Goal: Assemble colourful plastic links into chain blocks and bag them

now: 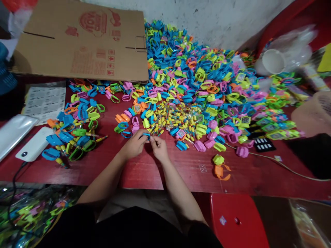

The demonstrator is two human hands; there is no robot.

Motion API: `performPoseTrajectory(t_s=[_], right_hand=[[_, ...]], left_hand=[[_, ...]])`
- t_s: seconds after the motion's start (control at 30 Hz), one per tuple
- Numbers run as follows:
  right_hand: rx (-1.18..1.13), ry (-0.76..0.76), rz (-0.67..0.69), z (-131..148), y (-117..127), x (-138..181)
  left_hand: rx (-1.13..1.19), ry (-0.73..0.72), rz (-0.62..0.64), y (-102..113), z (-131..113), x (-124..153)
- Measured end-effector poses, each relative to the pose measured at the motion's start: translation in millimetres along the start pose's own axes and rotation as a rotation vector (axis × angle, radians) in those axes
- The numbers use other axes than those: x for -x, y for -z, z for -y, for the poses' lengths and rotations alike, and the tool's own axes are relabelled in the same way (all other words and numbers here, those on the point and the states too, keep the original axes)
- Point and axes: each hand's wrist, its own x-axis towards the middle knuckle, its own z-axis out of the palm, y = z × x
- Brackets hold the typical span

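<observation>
My left hand (134,144) is closed around a small blue piece (147,134), which looks like a toy watch; most of it is hidden by the fingers. My right hand (159,148) pinches close against it, thumb and fingers together, and what lies between them is too small to make out. Just beyond the hands spreads a heap of small yellow capped tubes (176,117). Pink toy watches (135,121) lie near my left fingertips. Behind, a big pile of plastic toy watches (191,79) in blue, pink, green, yellow and orange reaches the wall.
A cardboard box (85,41) stands at the back left. On the red table (150,174) are a smaller group of watches with tubes (74,131), a white power bank (34,144) with a cable, and sticker sheets (46,100). A red stool (238,220) is below, right.
</observation>
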Motion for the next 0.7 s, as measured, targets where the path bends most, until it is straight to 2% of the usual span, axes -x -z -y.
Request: performPoseTrajectory(t_s=[0.07,0.13,0.2,0.27,0.3,0.33,0.37,0.47,0.53,0.6,0.7], right_hand=[[0.036,0.016,-0.029,-2,8,-2],[0.093,0.025,-0.117,-6,23,-6],[0.173,0.002,-0.219,-14,40,-11],[0.267,-0.042,-0.273,-21,51,-16],[0.314,-0.056,-0.275,-25,52,-17],[0.363,-0.061,-0.272,-27,51,-18],[0.416,-0.059,-0.272,-28,48,-18],[0.572,-0.043,-0.28,-29,37,-18],[0.621,-0.03,-0.274,-29,35,-16],[0.593,-0.028,-0.251,-31,37,-14],[0.401,-0.047,-0.31,-33,40,-13]], left_hand=[[-0.105,0.019,-0.105,24,4,4],[-0.284,0.132,-0.333,65,16,18],[-0.503,0.367,-0.587,110,29,38],[-0.648,0.659,-0.677,144,38,55],[-0.694,0.757,-0.7,152,40,59],[-0.716,0.794,-0.68,152,39,60],[-0.715,0.769,-0.623,147,37,58],[-0.626,0.525,-0.291,105,30,38],[-0.586,0.485,-0.128,76,32,22],[-0.573,0.518,-0.061,58,42,11],[-0.518,0.51,-0.041,56,62,8]])
